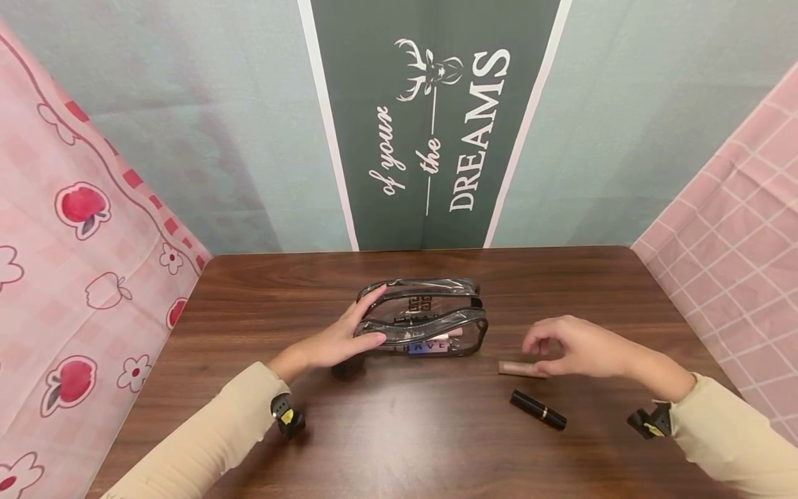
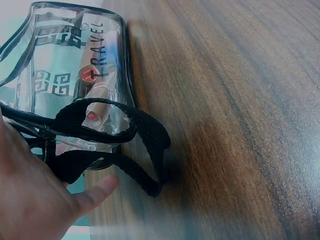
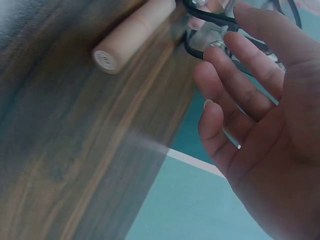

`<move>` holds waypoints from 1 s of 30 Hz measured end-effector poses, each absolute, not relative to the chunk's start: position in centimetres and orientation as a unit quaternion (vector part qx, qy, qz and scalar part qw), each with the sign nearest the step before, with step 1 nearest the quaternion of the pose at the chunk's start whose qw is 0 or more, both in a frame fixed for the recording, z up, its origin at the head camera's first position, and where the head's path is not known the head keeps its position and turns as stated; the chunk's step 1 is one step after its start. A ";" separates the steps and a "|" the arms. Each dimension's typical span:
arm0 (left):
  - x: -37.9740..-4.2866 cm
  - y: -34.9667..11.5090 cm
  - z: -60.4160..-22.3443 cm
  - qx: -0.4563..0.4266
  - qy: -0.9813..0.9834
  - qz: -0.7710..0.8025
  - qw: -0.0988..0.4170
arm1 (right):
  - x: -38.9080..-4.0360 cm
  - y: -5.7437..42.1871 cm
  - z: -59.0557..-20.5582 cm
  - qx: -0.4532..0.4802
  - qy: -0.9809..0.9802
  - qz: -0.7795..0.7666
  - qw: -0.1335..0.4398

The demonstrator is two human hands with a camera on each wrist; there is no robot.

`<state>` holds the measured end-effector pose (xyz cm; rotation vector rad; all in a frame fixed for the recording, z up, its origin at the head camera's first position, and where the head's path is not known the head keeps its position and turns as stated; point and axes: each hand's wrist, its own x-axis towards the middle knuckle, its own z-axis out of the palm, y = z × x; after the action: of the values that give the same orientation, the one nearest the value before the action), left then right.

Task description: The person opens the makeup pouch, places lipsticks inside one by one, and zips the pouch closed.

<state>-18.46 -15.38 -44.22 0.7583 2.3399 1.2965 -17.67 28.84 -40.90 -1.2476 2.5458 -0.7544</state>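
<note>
A clear pouch with black trim stands on the table with its top gaping; a blue-and-pink item and other small things show through its wall. At the pouch's left end, my left hand rests with thumb and forefinger spread across the opening. A black strap loop hangs from that end beside the thumb; the other left fingers are mostly hidden. My right hand hovers by a beige cosmetic tube, fingers loosely bent and holding nothing. The tube lies apart from the fingers in the right wrist view.
A black cosmetic tube with a gold band lies nearer me on the brown wooden table. A printed cloth hangs behind the table's far edge. Pink cloths hang along both sides.
</note>
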 end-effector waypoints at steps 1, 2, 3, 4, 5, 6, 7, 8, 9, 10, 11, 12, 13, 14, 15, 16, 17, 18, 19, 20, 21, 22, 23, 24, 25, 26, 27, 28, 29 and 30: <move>-18.5 -15.4 -44.2 0.268 0.828 0.459 0.180 | -17.6 28.9 -41.1 -0.421 0.863 -0.258 0.104; -18.5 -15.4 -44.2 0.268 0.828 0.459 0.180 | -17.6 28.9 -41.2 -0.421 0.863 -0.261 0.103; -18.5 -15.4 -44.2 0.268 0.828 0.459 0.180 | -17.6 29.0 -41.4 -0.420 0.863 -0.262 0.102; -18.5 -15.4 -44.2 0.268 0.828 0.458 0.180 | -17.6 29.0 -41.6 -0.420 0.862 -0.264 0.102; -18.5 -15.4 -44.3 0.268 0.828 0.458 0.180 | -17.6 29.1 -41.8 -0.421 0.862 -0.265 0.102; -18.5 -15.4 -44.3 0.268 0.828 0.459 0.180 | -17.6 29.1 -42.0 -0.420 0.861 -0.266 0.103; -18.5 -15.4 -44.3 0.267 0.828 0.459 0.180 | -17.6 29.2 -42.2 -0.423 0.860 -0.266 0.103; -18.5 -15.4 -44.2 0.267 0.828 0.459 0.180 | -17.7 29.2 -42.4 -0.424 0.859 -0.267 0.104; -18.5 -15.4 -44.2 0.267 0.828 0.459 0.181 | -17.7 29.2 -42.6 -0.424 0.859 -0.267 0.105; -18.4 -15.4 -44.1 0.266 0.828 0.460 0.181 | -17.7 29.2 -42.8 -0.426 0.858 -0.266 0.107; -18.4 -15.4 -44.1 0.265 0.827 0.460 0.182 | -17.7 29.3 -43.0 -0.426 0.858 -0.267 0.109; -18.4 -15.4 -44.0 0.264 0.828 0.460 0.183 | -17.7 29.3 -43.1 -0.425 0.858 -0.267 0.111; -18.4 -15.4 -44.1 0.263 0.828 0.460 0.184 | -17.7 29.3 -43.3 -0.425 0.858 -0.266 0.112; -18.4 -15.4 -44.1 0.262 0.829 0.459 0.184 | -17.7 29.3 -43.4 -0.424 0.858 -0.266 0.115; -18.4 -15.4 -44.1 0.261 0.829 0.459 0.184 | -17.7 29.3 -43.4 -0.423 0.858 -0.265 0.117; -18.4 -15.4 -44.1 0.261 0.829 0.459 0.185 | -17.7 29.3 -43.5 -0.422 0.859 -0.265 0.119; -18.4 -15.4 -44.2 0.262 0.829 0.459 0.184 | -17.7 29.3 -43.6 -0.420 0.860 -0.264 0.120; -18.4 -15.4 -44.2 0.262 0.829 0.459 0.183 | -17.7 29.3 -43.7 -0.418 0.861 -0.263 0.121; -18.4 -15.4 -44.3 0.262 0.829 0.459 0.183 | -17.7 29.3 -43.7 -0.416 0.862 -0.262 0.122; -18.4 -15.4 -44.2 0.263 0.828 0.460 0.182 | -17.8 29.3 -43.8 -0.414 0.863 -0.262 0.124; -18.4 -15.4 -44.2 0.265 0.828 0.460 0.180 | -17.8 29.3 -43.9 -0.412 0.864 -0.261 0.125; -18.5 -15.4 -44.3 0.266 0.828 0.460 0.180 | -17.8 29.3 -44.1 -0.410 0.865 -0.261 0.127; -18.5 -15.3 -44.3 0.266 0.828 0.459 0.179 | -17.8 29.4 -44.2 -0.410 0.865 -0.261 0.128; -18.5 -15.3 -44.3 0.267 0.829 0.459 0.178 | -17.8 29.4 -44.3 -0.409 0.865 -0.261 0.129; -18.5 -15.3 -44.2 0.268 0.829 0.458 0.178 | -17.8 29.4 -44.4 -0.408 0.865 -0.261 0.130; -18.5 -15.3 -44.2 0.268 0.829 0.458 0.178 | -17.8 29.4 -44.5 -0.409 0.864 -0.262 0.131; -18.5 -15.3 -44.2 0.267 0.829 0.458 0.179 | -17.8 29.4 -44.5 -0.411 0.863 -0.262 0.131; -18.5 -15.3 -44.2 0.265 0.829 0.458 0.179 | -17.9 29.4 -44.6 -0.412 0.863 -0.262 0.130; -18.5 -15.3 -44.1 0.263 0.830 0.459 0.180 | -17.9 29.4 -44.7 -0.413 0.863 -0.262 0.128; -18.5 -15.3 -44.1 0.262 0.829 0.460 0.180 | -18.0 29.4 -44.8 -0.414 0.862 -0.262 0.128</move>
<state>-18.52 -15.29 -44.15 0.7392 2.3437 1.3003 -17.98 29.43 -44.81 -1.2033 2.5082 -0.7630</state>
